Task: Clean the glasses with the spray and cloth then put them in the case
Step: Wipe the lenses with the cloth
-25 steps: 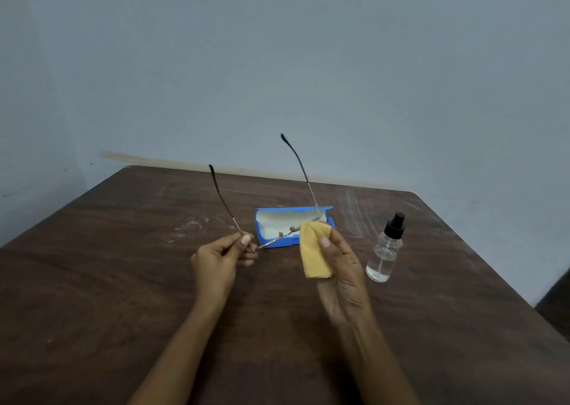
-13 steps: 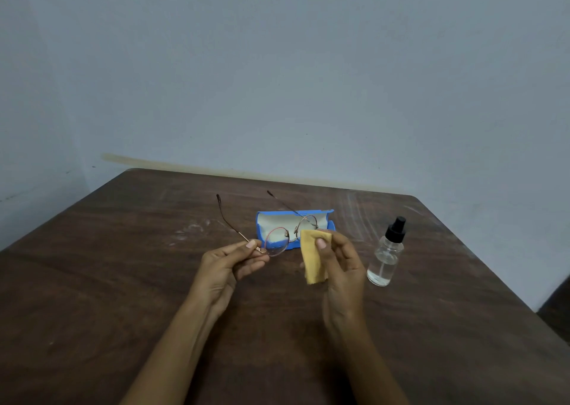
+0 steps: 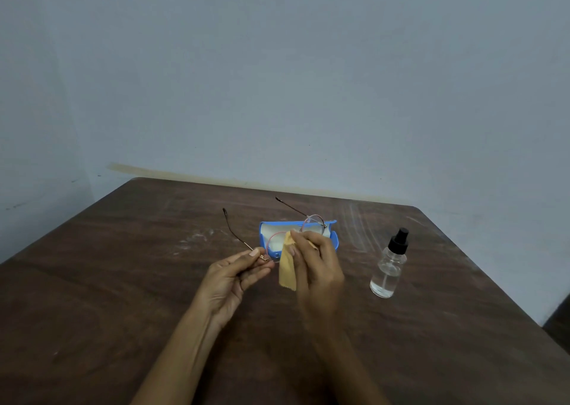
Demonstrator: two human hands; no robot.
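Head view: our left hand [image 3: 234,276] pinches the glasses [image 3: 313,224]; beneath our blurred right hand's [image 3: 317,263] pinching fingers, the cloth [image 3: 287,273] half-hides a lens.

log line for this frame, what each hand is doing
left hand: pinches glasses near hinge | right hand: holds cloth at lens | case: open | spray bottle: upright on table
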